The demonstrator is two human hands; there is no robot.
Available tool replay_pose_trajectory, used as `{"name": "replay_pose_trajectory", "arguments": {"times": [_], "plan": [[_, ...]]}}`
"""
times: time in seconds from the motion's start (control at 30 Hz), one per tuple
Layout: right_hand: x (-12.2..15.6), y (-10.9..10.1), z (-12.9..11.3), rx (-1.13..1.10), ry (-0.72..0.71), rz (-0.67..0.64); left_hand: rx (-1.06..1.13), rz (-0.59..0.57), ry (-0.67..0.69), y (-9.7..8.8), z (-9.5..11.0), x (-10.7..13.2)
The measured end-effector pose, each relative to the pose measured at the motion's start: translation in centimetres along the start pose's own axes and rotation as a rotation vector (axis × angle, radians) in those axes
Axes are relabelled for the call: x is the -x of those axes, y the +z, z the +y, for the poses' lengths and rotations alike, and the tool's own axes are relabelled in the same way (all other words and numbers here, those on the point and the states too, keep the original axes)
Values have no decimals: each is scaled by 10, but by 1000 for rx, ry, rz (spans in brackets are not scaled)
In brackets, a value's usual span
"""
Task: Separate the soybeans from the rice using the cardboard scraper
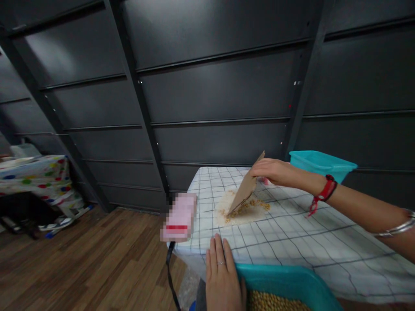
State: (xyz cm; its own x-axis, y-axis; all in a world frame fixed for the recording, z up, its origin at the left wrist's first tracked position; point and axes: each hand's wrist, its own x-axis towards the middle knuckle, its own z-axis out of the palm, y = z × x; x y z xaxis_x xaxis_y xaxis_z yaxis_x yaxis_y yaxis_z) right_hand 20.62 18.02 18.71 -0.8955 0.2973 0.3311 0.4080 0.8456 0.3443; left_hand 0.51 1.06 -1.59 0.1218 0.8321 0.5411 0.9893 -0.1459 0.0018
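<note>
My right hand [270, 169] grips the top edge of a piece of brown cardboard [244, 190]. The cardboard tilts, and its lower edge rests among small yellow grains [251, 206] scattered over a pale round patch [249, 219] on the table. With fingers stretched out, my left hand [222, 272] lies at the near edge of the table, beside the rim of a teal tub [275, 271]. Whether its thumb touches the tub I cannot tell. More round yellow-brown grains [277, 302] lie inside that tub, partly cut off by the frame's bottom.
A checked white cloth covers the table [324, 242]. Behind my right forearm stands a second teal tub [320, 160]. A blurred pink object [180, 216] with a black strap [169, 263] sits at the table's left edge. Dark panels [220, 99] rise behind; another table [39, 177] stands far left.
</note>
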Motion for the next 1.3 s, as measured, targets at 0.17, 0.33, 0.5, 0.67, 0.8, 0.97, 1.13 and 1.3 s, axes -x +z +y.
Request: {"name": "replay_pose_trajectory", "arguments": {"times": [0.17, 0.33, 0.5, 0.67, 0.8, 0.97, 1.13, 1.3], "plan": [[20, -9, 1, 63, 105, 24, 8, 27, -18, 4, 3, 0], [7, 16, 11, 160, 267, 19, -6, 7, 5, 1, 3, -1], [-22, 49, 16, 178, 312, -61, -2, 29, 3, 5, 5, -2], [-26, 49, 17, 134, 272, -125, 19, 34, -22, 9, 7, -1], [-22, 30, 15, 105, 230, -153, 24, 22, -13, 9, 6, 0], [-13, 2, 2, 107, 197, -159, 25, 22, -16, 5, 5, -1], [7, -21, -12, 130, 172, -142, 17, 21, -2, 1, 4, -2], [34, -28, -18, 243, 241, -52, 22, 52, -18, 4, 6, -2]]}}
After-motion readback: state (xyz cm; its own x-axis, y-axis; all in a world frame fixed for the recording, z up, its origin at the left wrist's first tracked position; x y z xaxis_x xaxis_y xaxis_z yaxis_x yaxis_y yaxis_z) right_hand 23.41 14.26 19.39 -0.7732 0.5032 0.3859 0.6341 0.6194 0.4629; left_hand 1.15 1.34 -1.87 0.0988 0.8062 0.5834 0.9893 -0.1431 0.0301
